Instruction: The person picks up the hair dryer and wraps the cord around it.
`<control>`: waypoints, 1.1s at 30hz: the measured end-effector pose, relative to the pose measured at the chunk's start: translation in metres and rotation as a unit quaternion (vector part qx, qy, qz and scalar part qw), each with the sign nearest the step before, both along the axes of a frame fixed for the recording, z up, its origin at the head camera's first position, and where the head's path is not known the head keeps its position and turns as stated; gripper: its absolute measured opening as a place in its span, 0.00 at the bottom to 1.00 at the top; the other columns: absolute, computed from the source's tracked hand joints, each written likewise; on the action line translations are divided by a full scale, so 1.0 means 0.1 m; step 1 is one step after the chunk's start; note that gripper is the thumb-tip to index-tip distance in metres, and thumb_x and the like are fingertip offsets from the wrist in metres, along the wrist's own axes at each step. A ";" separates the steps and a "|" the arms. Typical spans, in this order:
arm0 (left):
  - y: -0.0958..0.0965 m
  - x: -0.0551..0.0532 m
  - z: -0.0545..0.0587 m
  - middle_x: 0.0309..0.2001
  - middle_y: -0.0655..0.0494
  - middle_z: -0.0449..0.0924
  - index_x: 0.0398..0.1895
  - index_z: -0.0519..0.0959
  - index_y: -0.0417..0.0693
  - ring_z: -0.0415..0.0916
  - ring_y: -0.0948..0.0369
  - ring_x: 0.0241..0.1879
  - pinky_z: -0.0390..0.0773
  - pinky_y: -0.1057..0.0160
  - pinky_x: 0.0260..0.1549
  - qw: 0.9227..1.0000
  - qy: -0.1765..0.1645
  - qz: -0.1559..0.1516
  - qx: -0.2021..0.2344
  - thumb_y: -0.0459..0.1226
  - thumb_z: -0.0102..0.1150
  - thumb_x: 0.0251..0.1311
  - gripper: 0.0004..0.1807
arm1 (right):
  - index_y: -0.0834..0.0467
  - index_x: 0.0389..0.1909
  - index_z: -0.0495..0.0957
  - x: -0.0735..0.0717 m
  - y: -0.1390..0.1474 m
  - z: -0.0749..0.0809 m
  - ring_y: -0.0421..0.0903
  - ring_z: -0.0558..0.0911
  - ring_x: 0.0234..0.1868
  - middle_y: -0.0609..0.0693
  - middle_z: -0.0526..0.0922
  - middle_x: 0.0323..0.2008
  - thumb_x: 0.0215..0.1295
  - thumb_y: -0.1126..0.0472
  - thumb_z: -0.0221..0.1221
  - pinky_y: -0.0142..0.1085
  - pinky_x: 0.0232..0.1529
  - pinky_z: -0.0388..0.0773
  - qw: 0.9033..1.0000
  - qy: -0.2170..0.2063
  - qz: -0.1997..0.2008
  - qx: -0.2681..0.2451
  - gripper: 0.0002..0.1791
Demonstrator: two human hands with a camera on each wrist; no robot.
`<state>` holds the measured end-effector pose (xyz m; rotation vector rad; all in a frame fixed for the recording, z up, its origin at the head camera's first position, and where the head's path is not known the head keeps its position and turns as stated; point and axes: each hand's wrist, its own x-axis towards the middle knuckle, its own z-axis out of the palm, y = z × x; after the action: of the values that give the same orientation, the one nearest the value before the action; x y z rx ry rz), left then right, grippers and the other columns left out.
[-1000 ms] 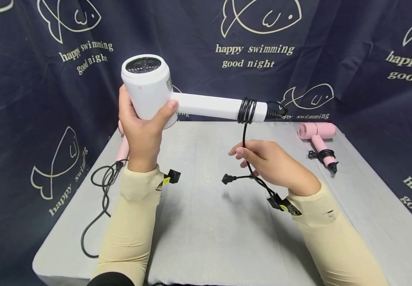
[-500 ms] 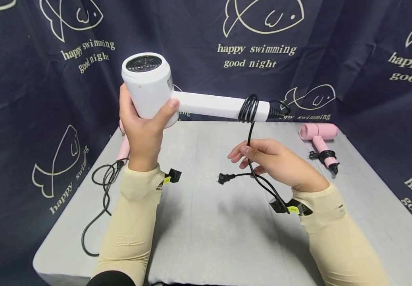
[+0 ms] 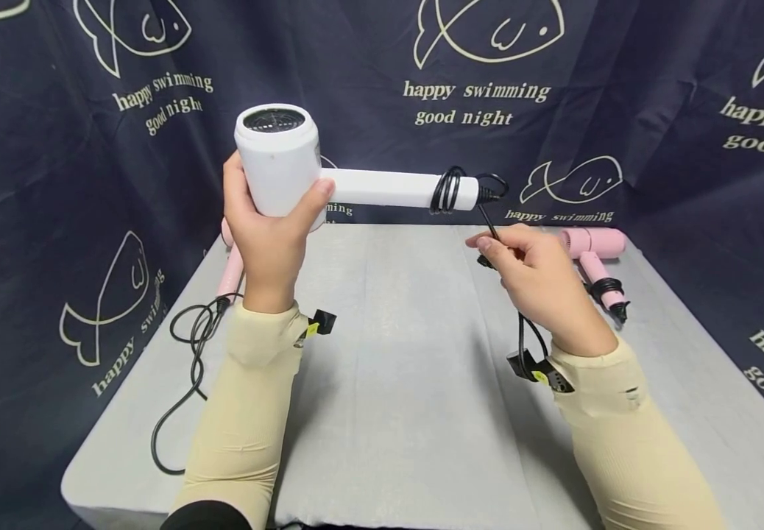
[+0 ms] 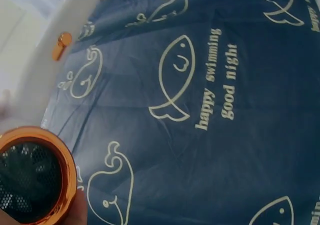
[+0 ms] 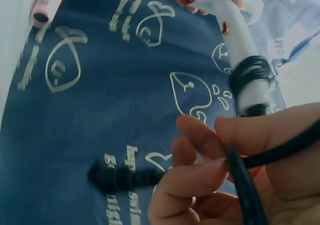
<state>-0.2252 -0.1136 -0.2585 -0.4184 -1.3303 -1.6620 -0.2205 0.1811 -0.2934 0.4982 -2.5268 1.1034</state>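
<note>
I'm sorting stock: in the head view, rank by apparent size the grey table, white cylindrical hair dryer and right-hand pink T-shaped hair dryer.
1. Grey table
2. White cylindrical hair dryer, nearer the camera
3. Pink T-shaped hair dryer, partly hidden

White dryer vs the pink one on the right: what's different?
The white dryer is held up by the left hand; the right pink dryer lies on the table. The white dryer's handle points right; the pink dryer's points toward the person. Both have black cord wound round the handle.
</note>
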 end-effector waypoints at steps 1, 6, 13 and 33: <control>0.01 -0.02 -0.01 0.52 0.49 0.81 0.60 0.75 0.41 0.77 0.50 0.50 0.77 0.56 0.53 1.000 -0.002 0.001 0.002 0.31 0.79 0.41 0.37 | 0.48 0.44 0.89 0.00 -0.01 -0.01 0.43 0.78 0.36 0.48 0.87 0.39 0.78 0.49 0.55 0.32 0.36 0.73 1.000 0.011 -0.007 0.012 0.15; 0.04 -0.07 -0.08 0.52 0.48 0.80 0.61 0.74 0.42 0.79 0.50 0.50 0.79 0.56 0.53 0.999 -0.032 -0.039 0.013 0.31 0.76 0.47 0.35 | 0.49 0.37 0.86 -0.01 -0.17 -0.10 0.43 0.77 0.25 0.44 0.84 0.24 0.80 0.47 0.52 0.38 0.29 0.74 0.994 0.007 0.036 0.107 0.17; 0.07 -0.09 -0.15 0.51 0.50 0.80 0.58 0.75 0.43 0.80 0.53 0.49 0.81 0.58 0.50 0.993 -0.097 -0.063 0.032 0.34 0.75 0.50 0.30 | 0.46 0.37 0.85 -0.05 -0.25 -0.17 0.43 0.77 0.23 0.41 0.80 0.19 0.81 0.36 0.42 0.42 0.36 0.76 0.977 -0.051 0.056 0.201 0.27; 0.08 -0.14 -0.14 0.52 0.51 0.79 0.61 0.73 0.43 0.78 0.53 0.50 0.79 0.57 0.52 0.996 -0.086 -0.029 0.001 0.34 0.76 0.49 0.34 | 0.46 0.32 0.87 -0.02 0.46 0.13 0.42 0.78 0.22 0.46 0.82 0.22 0.69 0.47 0.66 0.35 0.27 0.73 0.983 -0.101 0.014 0.152 0.09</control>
<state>-0.2392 -0.1056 -0.2725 -0.3216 -1.4547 -1.7795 -0.2227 0.2275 -0.2804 0.5239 -2.8957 0.8133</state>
